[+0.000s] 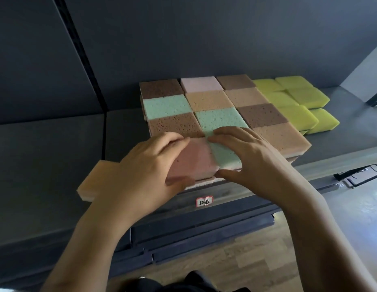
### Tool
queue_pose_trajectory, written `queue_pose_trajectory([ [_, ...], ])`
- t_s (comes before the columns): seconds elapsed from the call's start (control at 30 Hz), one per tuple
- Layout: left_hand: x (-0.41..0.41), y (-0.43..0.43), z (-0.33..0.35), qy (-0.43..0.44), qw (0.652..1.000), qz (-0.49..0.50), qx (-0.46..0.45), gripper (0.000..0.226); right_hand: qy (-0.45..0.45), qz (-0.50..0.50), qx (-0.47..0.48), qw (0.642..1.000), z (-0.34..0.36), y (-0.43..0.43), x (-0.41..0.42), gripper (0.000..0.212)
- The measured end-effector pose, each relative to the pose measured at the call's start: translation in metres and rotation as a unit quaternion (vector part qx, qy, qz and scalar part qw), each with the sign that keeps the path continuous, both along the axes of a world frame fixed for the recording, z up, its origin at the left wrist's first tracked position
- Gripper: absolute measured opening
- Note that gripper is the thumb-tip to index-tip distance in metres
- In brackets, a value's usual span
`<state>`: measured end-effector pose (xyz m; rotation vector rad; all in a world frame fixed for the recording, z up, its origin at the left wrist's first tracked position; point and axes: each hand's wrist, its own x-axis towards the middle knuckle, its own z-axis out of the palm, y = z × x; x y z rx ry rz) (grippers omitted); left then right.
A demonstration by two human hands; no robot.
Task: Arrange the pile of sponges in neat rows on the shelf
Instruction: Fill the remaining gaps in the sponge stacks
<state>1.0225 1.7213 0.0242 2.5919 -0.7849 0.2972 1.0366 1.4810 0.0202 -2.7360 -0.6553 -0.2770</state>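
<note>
Shelf [56, 148], yellow sponges [297, 116], left hand [141, 169] gripping pink sponge [193, 159], right hand [250, 159] gripping green sponge [224, 154]

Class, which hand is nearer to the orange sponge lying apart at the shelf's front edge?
Left. The left hand, holding the pink sponge, is just right of the orange sponge; the right hand is farther right, on the green sponge.

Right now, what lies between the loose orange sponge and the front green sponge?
In the head view, the pink sponge, gripped by the left hand, fills that stretch; it touches the green sponge the right hand holds.
</note>
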Motion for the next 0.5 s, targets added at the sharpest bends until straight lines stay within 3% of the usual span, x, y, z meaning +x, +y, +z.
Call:
queue_pose_trajectory([
  [0.17, 0.004, -0.014, -0.003, -0.040, 0.998, 0.004, 0.050, 0.061, 0.003, 0.005, 0.003, 1.000, -0.002, -0.001, 0.001, 0.072],
  [0.33, 0.004, -0.017, -0.008, -0.022, 0.999, -0.012, -0.036, 0.040, 0.001, 0.012, 0.012, 1.000, -0.002, -0.004, 0.001, 0.071],
  [0.5, 0.001, -0.020, -0.014, -0.029, 0.999, -0.019, -0.023, 0.046, -0.003, 0.015, 0.014, 1.000, -0.004, -0.004, 0.001, 0.072],
])
